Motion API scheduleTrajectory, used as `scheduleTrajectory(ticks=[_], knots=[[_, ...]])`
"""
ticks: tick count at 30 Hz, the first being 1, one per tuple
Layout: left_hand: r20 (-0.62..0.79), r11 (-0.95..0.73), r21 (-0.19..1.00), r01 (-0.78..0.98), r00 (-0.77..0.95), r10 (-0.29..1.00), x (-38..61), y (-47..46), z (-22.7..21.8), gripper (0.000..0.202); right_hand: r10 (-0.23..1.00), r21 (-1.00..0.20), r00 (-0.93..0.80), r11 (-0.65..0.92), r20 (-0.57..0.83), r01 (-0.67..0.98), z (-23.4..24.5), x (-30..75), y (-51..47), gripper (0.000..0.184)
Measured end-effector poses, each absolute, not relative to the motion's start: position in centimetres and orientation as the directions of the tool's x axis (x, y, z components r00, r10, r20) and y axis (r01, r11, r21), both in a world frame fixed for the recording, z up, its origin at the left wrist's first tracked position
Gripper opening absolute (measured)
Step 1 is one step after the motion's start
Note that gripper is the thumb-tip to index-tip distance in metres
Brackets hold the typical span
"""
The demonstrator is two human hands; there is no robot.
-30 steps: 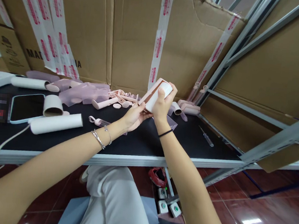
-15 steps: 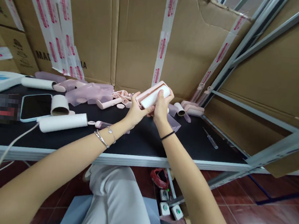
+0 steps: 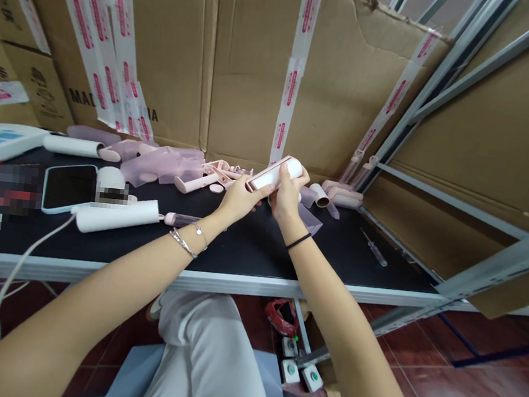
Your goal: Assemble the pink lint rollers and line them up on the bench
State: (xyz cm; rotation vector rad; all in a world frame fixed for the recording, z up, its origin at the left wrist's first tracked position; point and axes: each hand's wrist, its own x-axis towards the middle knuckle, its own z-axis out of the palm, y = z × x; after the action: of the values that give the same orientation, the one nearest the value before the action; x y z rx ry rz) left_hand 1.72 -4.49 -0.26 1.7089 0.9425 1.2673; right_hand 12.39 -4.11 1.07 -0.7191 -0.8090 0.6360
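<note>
Both hands grip a lint roller above the black table, a white roll (image 3: 267, 178) seated along a pink cover (image 3: 287, 159). My left hand (image 3: 239, 199) is closed round its lower left end, thumb along the near side. At the upper right end, my right hand (image 3: 288, 196) wraps the roller with its thumb pressed on the white surface. The undersides of the fingers are hidden. Just left of my left hand lie pink handle parts (image 3: 195, 184) and a small pink disc (image 3: 216, 189). Near my right hand is a white roll with a cardboard core (image 3: 319, 195).
A long white roll (image 3: 117, 215), a phone (image 3: 70, 187) and purple film sleeves (image 3: 162, 165) lie to the left. A screwdriver (image 3: 374, 248) rests at the right. Large cardboard boxes (image 3: 249, 66) stand behind the table, and a metal frame (image 3: 485, 282) runs along the right.
The white roll now sits more turned towards me, and less of the pink cover's inside shows. Both hands have lowered slightly with the lint roller. The whole view has shifted a little.
</note>
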Motion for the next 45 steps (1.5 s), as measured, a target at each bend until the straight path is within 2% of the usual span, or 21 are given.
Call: scheduleTrajectory(ticks=[8,19,26,31,39,42,45], knots=[[0.42,-0.481,0.809,0.337,0.24,0.875,0.9,-4.3,0.4,0.05,0.745,-0.783,0.53,0.582,0.405,-0.219,1.2,12.2,-4.2,0.057],[0.41,-0.477,0.805,0.354,0.249,0.877,0.8,-4.7,0.9,0.051,0.74,-0.798,0.543,0.571,0.397,-0.194,0.8,12.4,-3.7,0.059],[0.486,-0.522,0.762,0.382,0.194,0.852,0.9,-5.0,0.9,0.044,0.758,-0.759,0.53,0.583,0.38,-0.29,1.0,12.3,-3.9,0.053],[0.589,-0.594,0.723,0.354,0.133,0.797,1.0,-5.2,0.9,0.056,0.755,-0.713,0.509,0.617,0.415,-0.334,1.4,12.2,-4.5,0.051],[0.668,-0.656,0.637,0.404,0.135,0.732,0.9,-5.4,1.0,0.056,0.759,-0.696,0.543,0.606,0.36,-0.385,1.8,12.0,-4.5,0.043],[0.704,-0.705,0.583,0.404,0.183,0.686,1.0,-5.0,0.7,0.064,0.776,-0.715,0.548,0.571,0.311,-0.403,2.1,12.3,-4.6,0.038],[0.733,-0.789,0.502,0.355,0.308,0.606,0.8,-4.5,0.5,0.076,0.802,-0.732,0.527,0.535,0.282,-0.423,2.3,12.7,-4.7,0.035]])
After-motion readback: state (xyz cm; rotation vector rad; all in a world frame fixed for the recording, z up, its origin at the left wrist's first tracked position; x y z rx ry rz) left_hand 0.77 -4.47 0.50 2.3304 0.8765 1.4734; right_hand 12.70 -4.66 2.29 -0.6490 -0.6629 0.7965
